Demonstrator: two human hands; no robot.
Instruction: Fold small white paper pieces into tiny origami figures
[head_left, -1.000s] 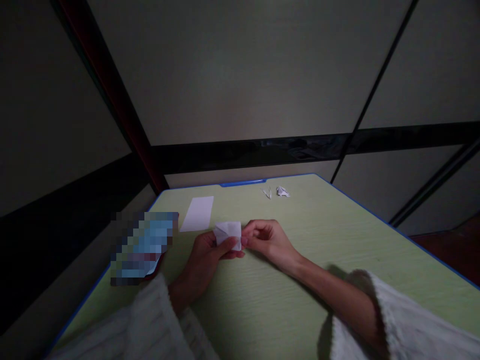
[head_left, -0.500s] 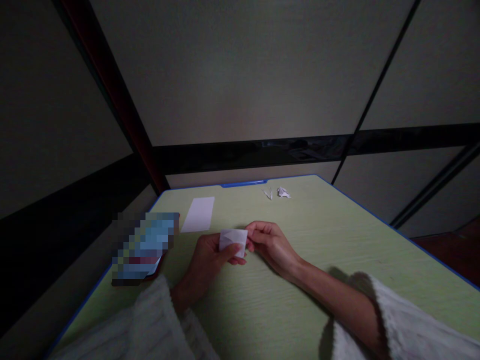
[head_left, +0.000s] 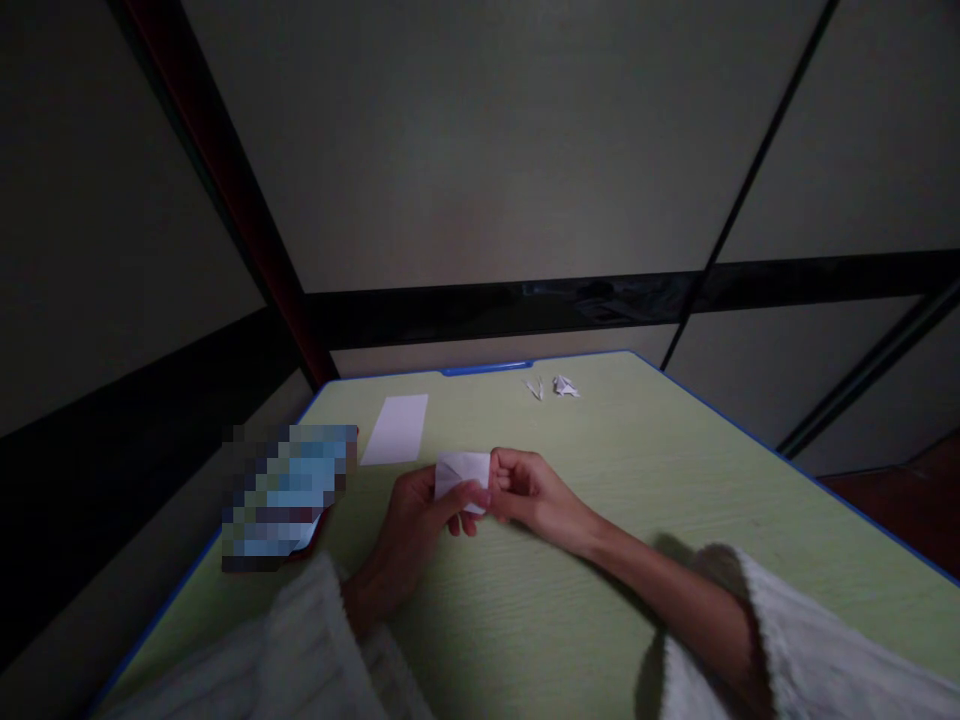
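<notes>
A small folded white paper [head_left: 461,472] is held just above the green table [head_left: 600,560], near its middle. My left hand [head_left: 420,525] pinches the paper's lower left edge between thumb and fingers. My right hand [head_left: 536,492] grips its right edge, fingers curled. Both wrists come out of white knitted sleeves at the bottom of the view.
A flat white paper sheet [head_left: 395,429] lies behind my left hand. Two small folded paper figures [head_left: 555,386] sit near the table's far edge. A blurred-out object [head_left: 285,495] rests at the left edge. Dark-framed wall panels stand behind the blue-rimmed table.
The folded paper has turned a little between my fingers and my hands have drawn closer together. Nothing else on the table has moved.
</notes>
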